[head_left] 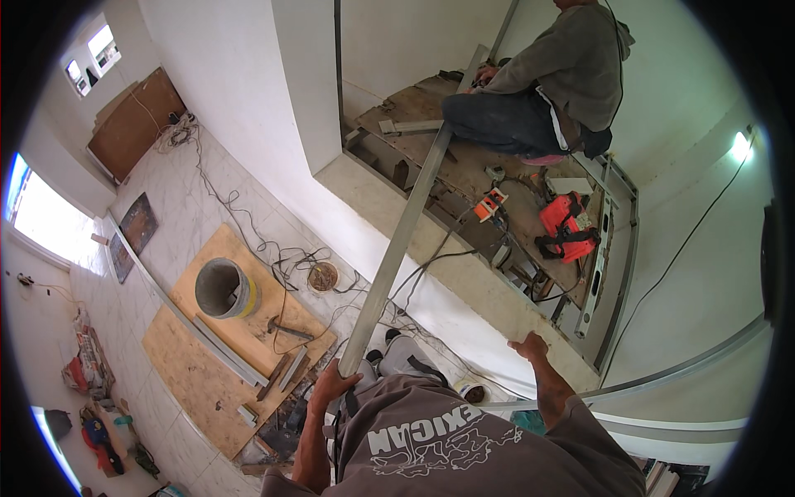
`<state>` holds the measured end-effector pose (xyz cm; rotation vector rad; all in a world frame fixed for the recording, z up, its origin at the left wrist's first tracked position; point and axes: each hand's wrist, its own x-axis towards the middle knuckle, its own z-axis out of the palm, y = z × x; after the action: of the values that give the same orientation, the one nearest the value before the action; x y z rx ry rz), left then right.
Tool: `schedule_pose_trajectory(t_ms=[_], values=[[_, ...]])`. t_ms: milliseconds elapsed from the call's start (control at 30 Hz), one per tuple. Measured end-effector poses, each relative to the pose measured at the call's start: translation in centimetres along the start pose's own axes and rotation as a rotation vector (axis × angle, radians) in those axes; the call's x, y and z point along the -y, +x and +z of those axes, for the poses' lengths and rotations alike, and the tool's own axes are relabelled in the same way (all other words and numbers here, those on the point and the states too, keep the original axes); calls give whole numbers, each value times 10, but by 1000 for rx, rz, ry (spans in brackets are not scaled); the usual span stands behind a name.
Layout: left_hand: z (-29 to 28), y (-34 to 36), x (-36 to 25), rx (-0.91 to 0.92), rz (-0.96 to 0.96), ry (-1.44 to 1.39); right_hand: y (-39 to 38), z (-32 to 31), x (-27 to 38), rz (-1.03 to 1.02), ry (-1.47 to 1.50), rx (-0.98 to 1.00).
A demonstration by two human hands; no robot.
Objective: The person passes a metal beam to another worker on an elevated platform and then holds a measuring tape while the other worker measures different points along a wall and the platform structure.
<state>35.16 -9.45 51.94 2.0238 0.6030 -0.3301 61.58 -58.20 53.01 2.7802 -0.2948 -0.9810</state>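
My left hand (336, 383) is closed around the lower end of a long metal channel (401, 240), which slants up over the ledge. My right hand (530, 346) rests on the pale concrete ledge (474, 270), fingers apart and holding nothing. A co-worker in a grey hoodie (563, 74) sits on a wooden platform (439, 161), with hands at the channel's upper part. On that platform lie an orange tool (490, 205), a red bag (561, 225) and a long level (592, 298).
Below left, a plywood sheet (174, 340) carries a bucket (220, 286), a hammer (288, 330) and metal strips (203, 340). Tangled cables (273, 257) cross the tiled floor. A curved metal track (687, 360) runs at the right, and bags and tools line the left wall.
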Motion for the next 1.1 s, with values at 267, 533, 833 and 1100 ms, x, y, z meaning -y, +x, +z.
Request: schedule_pose_trajectory(t_ms=[267,533,833,1100], values=[[-1,-3,-8,8,-34,24,-1,-1,1,-1,13,-9],[0,-3,-6,23,-38,-4,-1,-2,0,2,15,11],[5,0,2,0,18,7,0,-1,0,-2,14,-5],[6,1,5,10,-9,5,-2,3,0,-6,55,-90]])
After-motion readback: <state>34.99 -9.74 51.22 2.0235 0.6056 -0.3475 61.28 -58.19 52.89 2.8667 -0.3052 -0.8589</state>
